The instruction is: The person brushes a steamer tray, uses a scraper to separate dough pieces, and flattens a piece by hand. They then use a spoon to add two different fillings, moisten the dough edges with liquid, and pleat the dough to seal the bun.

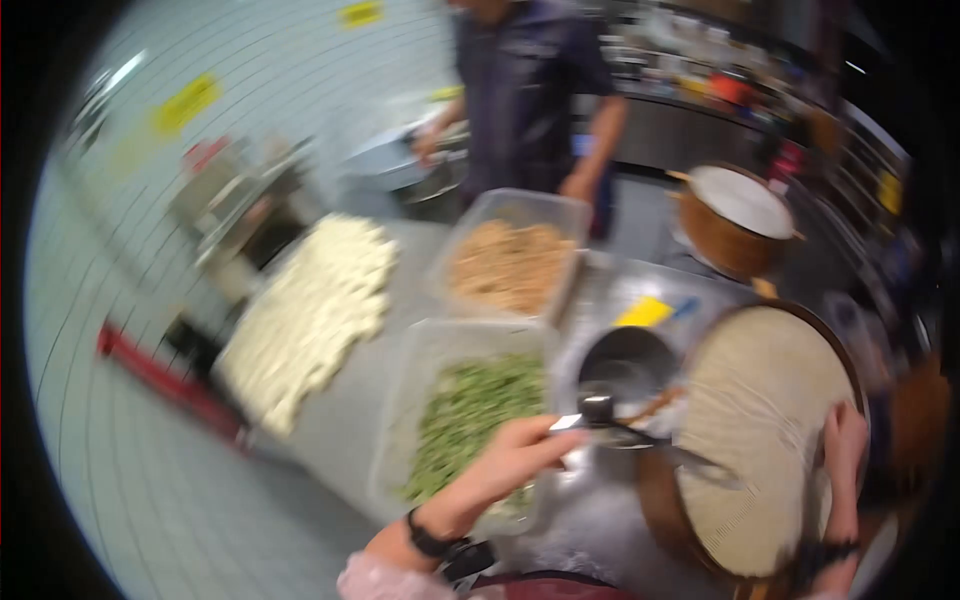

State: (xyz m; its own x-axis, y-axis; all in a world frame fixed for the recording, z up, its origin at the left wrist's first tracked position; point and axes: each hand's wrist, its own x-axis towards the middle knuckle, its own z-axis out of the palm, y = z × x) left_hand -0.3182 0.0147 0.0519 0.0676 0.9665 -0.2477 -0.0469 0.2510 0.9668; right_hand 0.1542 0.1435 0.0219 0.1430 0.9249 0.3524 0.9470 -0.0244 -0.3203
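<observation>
My left hand (520, 452) is closed on the shiny handle of a metal tool (598, 405) with a dark round knob. A thin dark part stretches right over the steamer; blur hides its exact kind. Below it stands a round metal pot (622, 365). To the right is a wide round wooden steamer (655, 500), covered with a pale, finely creased cloth (765, 420). At the cloth's right edge my right hand (847, 437) has its fingers curled and appears to grip it. Beside my left hand is a clear tub (400, 440) of chopped green filling (480, 410).
A second tub (462, 240) holds orange-brown filling. Pale dough pieces (310, 310) cover the counter's left part. A person (525, 100) in dark clothes stands across the counter. Back right is a wooden vessel (735, 235) with a white top. A yellow card (645, 312) lies by the pot.
</observation>
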